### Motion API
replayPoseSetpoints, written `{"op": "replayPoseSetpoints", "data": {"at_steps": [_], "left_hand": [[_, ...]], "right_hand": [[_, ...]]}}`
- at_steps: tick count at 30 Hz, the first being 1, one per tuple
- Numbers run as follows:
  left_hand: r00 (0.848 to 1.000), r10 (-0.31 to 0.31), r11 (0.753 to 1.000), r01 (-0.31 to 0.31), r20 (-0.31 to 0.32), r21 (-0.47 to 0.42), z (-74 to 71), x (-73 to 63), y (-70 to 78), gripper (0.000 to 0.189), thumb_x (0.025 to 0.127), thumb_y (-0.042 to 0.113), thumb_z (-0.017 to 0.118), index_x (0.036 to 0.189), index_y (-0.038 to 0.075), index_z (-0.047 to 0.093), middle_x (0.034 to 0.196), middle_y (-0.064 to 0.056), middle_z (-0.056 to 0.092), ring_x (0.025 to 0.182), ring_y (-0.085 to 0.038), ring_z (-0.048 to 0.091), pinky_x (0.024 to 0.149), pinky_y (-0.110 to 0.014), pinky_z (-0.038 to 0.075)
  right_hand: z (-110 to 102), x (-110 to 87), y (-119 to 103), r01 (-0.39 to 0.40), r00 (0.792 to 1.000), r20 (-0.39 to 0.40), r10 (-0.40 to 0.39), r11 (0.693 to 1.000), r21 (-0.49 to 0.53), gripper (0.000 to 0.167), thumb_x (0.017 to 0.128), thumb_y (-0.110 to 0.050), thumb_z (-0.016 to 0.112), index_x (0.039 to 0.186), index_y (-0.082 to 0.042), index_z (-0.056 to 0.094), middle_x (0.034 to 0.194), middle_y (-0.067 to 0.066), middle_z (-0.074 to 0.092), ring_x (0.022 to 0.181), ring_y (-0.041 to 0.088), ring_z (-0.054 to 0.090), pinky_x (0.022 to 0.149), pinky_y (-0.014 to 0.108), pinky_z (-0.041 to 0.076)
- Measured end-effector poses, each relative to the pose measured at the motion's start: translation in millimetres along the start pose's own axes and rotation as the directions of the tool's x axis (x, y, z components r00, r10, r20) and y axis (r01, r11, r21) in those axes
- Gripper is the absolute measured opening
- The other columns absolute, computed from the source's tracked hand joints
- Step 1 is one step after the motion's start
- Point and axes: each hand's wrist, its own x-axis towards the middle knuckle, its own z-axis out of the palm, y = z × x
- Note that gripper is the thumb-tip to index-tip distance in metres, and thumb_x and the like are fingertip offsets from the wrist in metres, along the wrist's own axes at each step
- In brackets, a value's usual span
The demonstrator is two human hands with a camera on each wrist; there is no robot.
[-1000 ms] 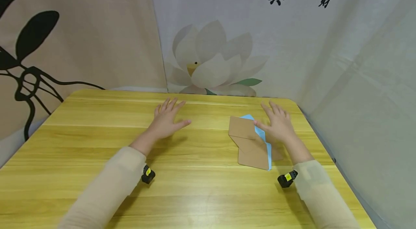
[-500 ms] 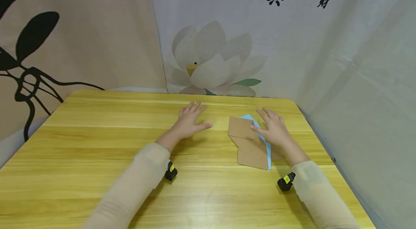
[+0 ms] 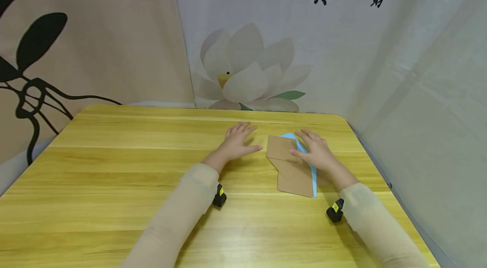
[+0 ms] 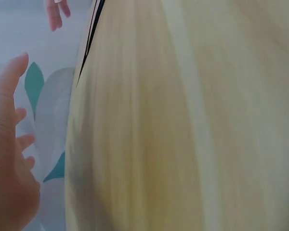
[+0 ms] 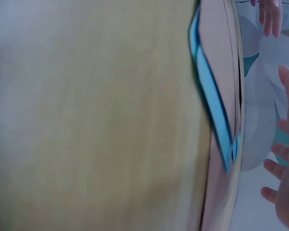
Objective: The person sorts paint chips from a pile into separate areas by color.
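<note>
Flat brown card-like pieces (image 3: 294, 181) lie overlapping on the right part of the table, with blue pieces (image 3: 314, 183) showing along their right and far edges. My right hand (image 3: 313, 151) is over the right side of this pile, fingers spread and loosely bent, holding nothing. In the right wrist view its fingers are apart, beside the brown pieces (image 5: 217, 43) and a blue edge (image 5: 214, 96). To the left of the pile, my left hand (image 3: 235, 144) hovers with thumb stretched toward it and the other fingers spread. Nothing is in it.
The yellow wood-grain table (image 3: 114, 200) has rounded far corners. Behind it hangs a pale cloth (image 3: 342, 61) printed with a lotus, dark leaves and writing. A small black device (image 3: 219, 196) sits at the left wrist, another (image 3: 335, 211) at the right.
My left hand has moved right across the table, closer to the pile. My right hand has shifted slightly left and toward me, its fingers a little more bent. The pile stays in place.
</note>
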Motion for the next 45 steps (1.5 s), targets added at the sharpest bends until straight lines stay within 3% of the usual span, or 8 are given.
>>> {"op": "replayPoseSetpoints", "data": {"at_steps": [10, 21, 33, 45], "left_hand": [[0.999, -0.016, 1.000, 0.016, 0.034, 0.005, 20.7, 18.6, 8.9, 0.077, 0.088, 0.056, 0.058, 0.150, 0.018, 0.033, 0.156, -0.011, 0.020, 0.142, -0.035, 0.010, 0.109, -0.058, 0.007], [0.993, -0.013, 0.999, 0.008, 0.119, 0.043, 33.8, 28.2, 20.0, 0.082, 0.085, 0.063, 0.056, 0.150, 0.018, 0.035, 0.156, -0.009, 0.023, 0.142, -0.032, 0.014, 0.109, -0.055, 0.011], [0.981, -0.030, 0.992, 0.006, 0.191, 0.127, 28.1, 33.7, 24.2, 0.085, 0.082, 0.065, 0.059, 0.150, 0.020, 0.035, 0.156, -0.006, 0.022, 0.142, -0.031, 0.013, 0.110, -0.054, 0.011], [0.974, -0.038, 0.992, 0.010, 0.224, 0.126, 32.7, 39.4, 25.9, 0.084, 0.079, 0.065, 0.062, 0.149, 0.024, 0.037, 0.155, 0.000, 0.026, 0.142, -0.031, 0.013, 0.109, -0.055, 0.009]], "right_hand": [[5, 6.1, 8, 0.017, 0.998, 0.054, -0.018, 1.000, 0.025, 0.082, 0.087, -0.055, 0.062, 0.148, -0.007, 0.035, 0.151, 0.023, 0.025, 0.137, 0.044, 0.019, 0.104, 0.064, 0.010], [9, 13.0, 10, 0.032, 0.990, 0.140, -0.034, 0.999, 0.014, 0.086, 0.083, -0.054, 0.067, 0.149, -0.009, 0.035, 0.150, 0.023, 0.027, 0.136, 0.043, 0.021, 0.103, 0.063, 0.014], [13, 21.3, 11, 0.003, 0.971, 0.238, -0.002, 1.000, -0.004, 0.091, 0.082, -0.062, 0.064, 0.151, -0.012, 0.031, 0.154, 0.019, 0.021, 0.138, 0.042, 0.016, 0.104, 0.063, 0.013], [15, 20.3, 16, 0.016, 0.972, 0.233, -0.015, 1.000, -0.003, 0.085, 0.082, -0.061, 0.064, 0.149, -0.016, 0.036, 0.153, 0.016, 0.026, 0.138, 0.041, 0.018, 0.105, 0.061, 0.014]]}}
